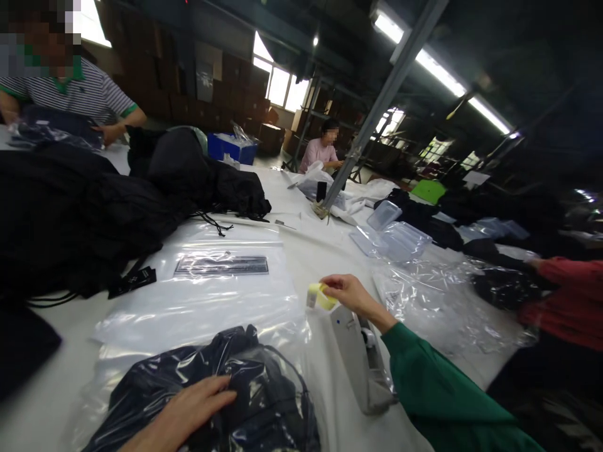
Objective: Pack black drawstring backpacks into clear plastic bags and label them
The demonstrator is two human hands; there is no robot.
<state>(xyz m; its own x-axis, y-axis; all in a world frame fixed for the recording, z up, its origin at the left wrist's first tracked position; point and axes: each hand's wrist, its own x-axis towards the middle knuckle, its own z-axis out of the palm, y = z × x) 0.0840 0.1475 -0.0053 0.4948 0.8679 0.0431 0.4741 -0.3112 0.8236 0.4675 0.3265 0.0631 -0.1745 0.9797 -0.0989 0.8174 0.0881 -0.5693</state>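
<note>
My left hand (191, 408) lies flat, fingers stretched out, on a dark garment (264, 389) inside a clear plastic bag. The bag's flat upper part (198, 314) spreads away from me and carries a printed text panel (221, 265). To the right, my right hand (346, 292) pinches a yellow strip (325, 299) between thumb and fingers. At the strip's left end is a small pale label (311, 297); its print is too small to read. Just below this hand stands a light grey dispenser (353, 364), partly hidden by my wrist and green sleeve.
Black garments (94, 213) with cords and a black tag (134, 280) are piled at left. A blue bin (233, 149) stands behind them. Clear bags (433, 301) and plastic boxes (396, 237) lie right of a metal post (377, 107). Co-workers are at left, back and right.
</note>
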